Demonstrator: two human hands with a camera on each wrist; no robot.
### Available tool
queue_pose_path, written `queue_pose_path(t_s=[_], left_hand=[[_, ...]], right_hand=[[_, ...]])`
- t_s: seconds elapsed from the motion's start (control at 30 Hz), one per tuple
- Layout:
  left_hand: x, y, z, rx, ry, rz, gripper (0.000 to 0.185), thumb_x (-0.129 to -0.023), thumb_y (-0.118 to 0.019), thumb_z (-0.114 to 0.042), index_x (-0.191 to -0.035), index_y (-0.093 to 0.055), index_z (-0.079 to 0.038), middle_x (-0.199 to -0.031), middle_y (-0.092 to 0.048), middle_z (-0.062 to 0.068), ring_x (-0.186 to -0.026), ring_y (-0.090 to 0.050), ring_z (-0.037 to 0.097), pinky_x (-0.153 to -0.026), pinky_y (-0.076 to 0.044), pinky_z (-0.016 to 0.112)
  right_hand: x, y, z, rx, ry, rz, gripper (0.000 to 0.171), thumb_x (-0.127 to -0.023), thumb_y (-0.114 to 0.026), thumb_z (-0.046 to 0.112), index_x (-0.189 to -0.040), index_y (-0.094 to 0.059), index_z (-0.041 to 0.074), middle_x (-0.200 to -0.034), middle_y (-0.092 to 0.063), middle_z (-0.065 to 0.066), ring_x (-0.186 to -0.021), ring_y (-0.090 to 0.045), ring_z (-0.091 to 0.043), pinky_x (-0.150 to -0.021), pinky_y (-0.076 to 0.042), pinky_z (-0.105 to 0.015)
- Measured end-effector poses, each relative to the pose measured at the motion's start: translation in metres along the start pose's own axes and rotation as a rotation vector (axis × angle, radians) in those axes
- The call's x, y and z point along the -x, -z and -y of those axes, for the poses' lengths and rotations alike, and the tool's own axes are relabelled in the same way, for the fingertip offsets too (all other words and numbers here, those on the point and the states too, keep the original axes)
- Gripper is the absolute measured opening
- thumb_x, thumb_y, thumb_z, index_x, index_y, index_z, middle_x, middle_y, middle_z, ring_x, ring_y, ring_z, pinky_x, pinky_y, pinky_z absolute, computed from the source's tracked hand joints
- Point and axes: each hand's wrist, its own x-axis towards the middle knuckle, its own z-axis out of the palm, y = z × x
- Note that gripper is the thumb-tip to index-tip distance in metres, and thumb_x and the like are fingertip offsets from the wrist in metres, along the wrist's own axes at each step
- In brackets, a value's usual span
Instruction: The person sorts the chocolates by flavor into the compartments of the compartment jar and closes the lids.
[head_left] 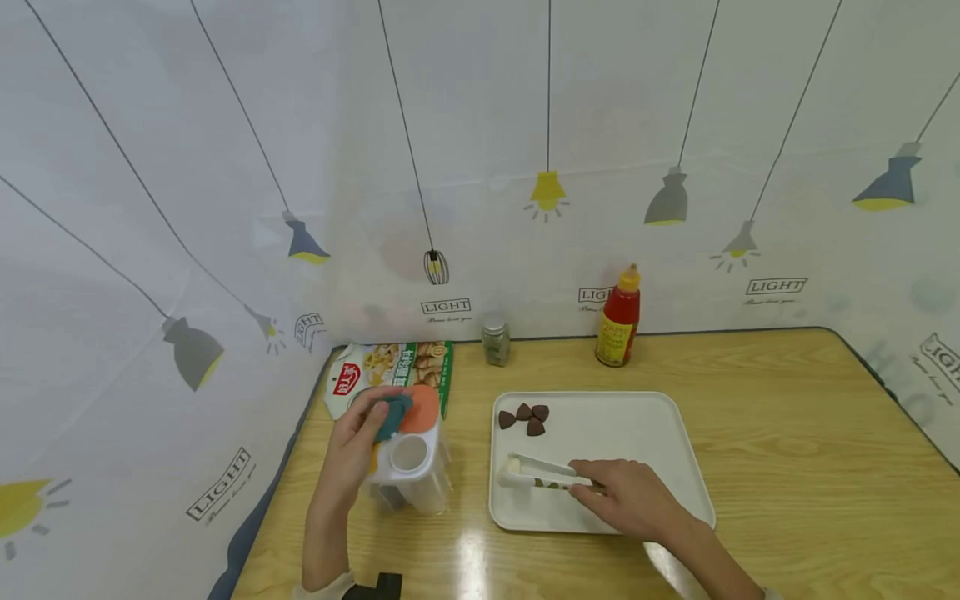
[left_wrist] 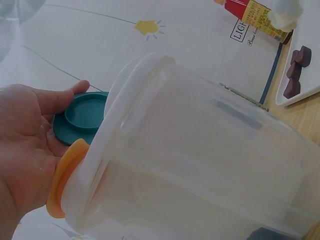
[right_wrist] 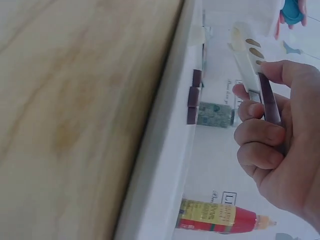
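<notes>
White plastic tongs (head_left: 538,473) are lying low over the near part of the tray (head_left: 667,433), and the right hand (head_left: 630,500) is gripping them by the handle end — fingers curled round the arms, as the right wrist view shows; the tips are pointing left, toward the tray's left rim, and whether they are pinching anything I cannot tell. Three dark brown pieces (head_left: 525,417) are sitting together at the tray's far left corner, well apart from the tong tips; going by that, three pieces look to be set down on the tray already, and nothing more is showing between the tongs.

Just left of the tray, a clear plastic container (head_left: 408,471) is standing on the wooden table (head_left: 787,467); its orange lid (head_left: 422,408) is flipped back and the round opening is showing, so the container is already open. The left hand (head_left: 352,450) is resting against the container's top, thumb and fingers holding a teal cap (head_left: 393,414) — the left wrist view shows the cap lying in the fingers beside the orange lid.

Behind the container a printed food packet (head_left: 397,367) is lying flat; farther back, by the wall, a small jar (head_left: 495,339) and a red sauce bottle (head_left: 618,321) are standing upright, untouched.
</notes>
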Motion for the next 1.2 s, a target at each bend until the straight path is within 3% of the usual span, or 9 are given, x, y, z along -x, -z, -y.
queue_pose_path(t_s=[0.27,0.53,0.7,0.9,1.2], left_hand=[[0.000,0.000,0.001,0.006,-0.009,0.002,0.041,-0.108,-0.043,-0.035,-0.137,-0.055,-0.009,-0.142,-0.057,0.011,-0.125,-0.052,0.010,-0.099,-0.043,0.020],[0.001,0.002,0.001,0.006,-0.008,-0.014,0.040,-0.107,-0.044,-0.034,-0.136,-0.056,-0.008,-0.141,-0.057,0.010,-0.125,-0.053,0.010,-0.099,-0.043,0.020],[0.000,0.001,0.002,0.031,-0.015,0.008,0.041,-0.107,-0.044,-0.033,-0.136,-0.055,-0.007,-0.141,-0.056,0.012,-0.123,-0.055,0.010,-0.099,-0.045,0.021],[0.001,-0.001,0.004,0.037,-0.029,0.004,0.039,-0.107,-0.045,-0.033,-0.135,-0.056,-0.007,-0.136,-0.058,0.010,-0.118,-0.059,0.012,-0.094,-0.051,0.025],[0.000,-0.001,0.004,0.045,-0.072,0.026,0.039,-0.108,-0.043,-0.031,-0.136,-0.055,-0.006,-0.138,-0.058,0.015,-0.120,-0.062,0.016,-0.097,-0.049,0.022]], right_hand=[[-0.008,0.013,0.025,-0.099,-0.018,-0.107,0.042,-0.100,-0.059,0.042,-0.130,-0.068,0.014,-0.106,-0.074,0.004,-0.073,-0.057,0.005,-0.061,-0.046,-0.019],[-0.029,0.018,0.058,-0.050,0.133,-0.171,0.037,-0.100,-0.060,0.037,-0.128,-0.068,0.015,-0.100,-0.073,0.007,-0.072,-0.056,0.004,-0.062,-0.045,-0.020],[-0.043,0.012,0.075,-0.019,0.212,-0.173,0.033,-0.099,-0.062,0.034,-0.126,-0.069,0.016,-0.102,-0.075,0.005,-0.075,-0.065,-0.002,-0.060,-0.045,-0.019],[-0.055,0.005,0.090,-0.001,0.233,-0.183,0.033,-0.098,-0.061,0.033,-0.125,-0.068,0.016,-0.102,-0.075,0.005,-0.075,-0.068,-0.006,-0.059,-0.044,-0.018],[-0.069,-0.008,0.105,0.047,0.245,-0.159,0.035,-0.098,-0.058,0.036,-0.127,-0.066,0.018,-0.094,-0.072,0.009,-0.066,-0.055,0.000,-0.051,-0.038,-0.017]])
